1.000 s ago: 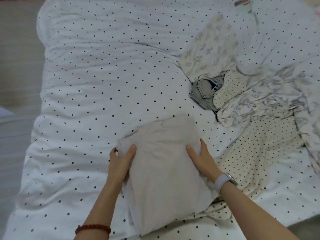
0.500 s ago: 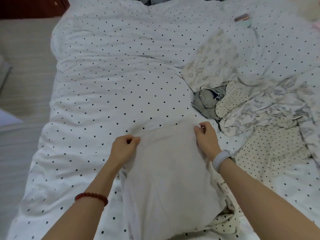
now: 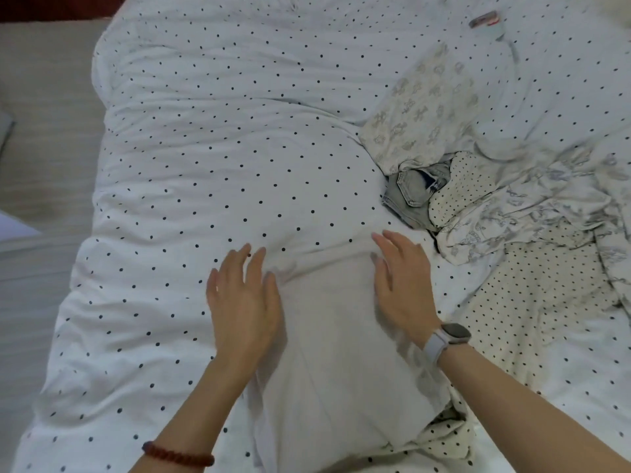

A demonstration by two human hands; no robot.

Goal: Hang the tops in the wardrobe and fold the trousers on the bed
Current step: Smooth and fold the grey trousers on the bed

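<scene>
Pale beige trousers (image 3: 334, 353) lie folded flat on the white dotted duvet (image 3: 205, 165), reaching from the bed's near edge toward its middle. My left hand (image 3: 244, 302) lies at their left edge with straight, spread fingers, partly on the duvet. My right hand (image 3: 403, 285) rests flat along their right edge, fingers pointing away from me. Neither hand holds anything. A crumpled pair of light blue jeans (image 3: 415, 187) sits just beyond my right hand.
A heap of clothes fills the right side: a cream bear-print garment (image 3: 426, 107), a cream dotted garment (image 3: 532, 302) and a grey-printed white one (image 3: 512, 216). A small dark object (image 3: 483, 19) lies at the far right. Floor (image 3: 41, 131) runs along the bed's left side.
Both hands pinched the trousers' far corners half a second ago; now they have let go and lie flat and open at the folded edges.
</scene>
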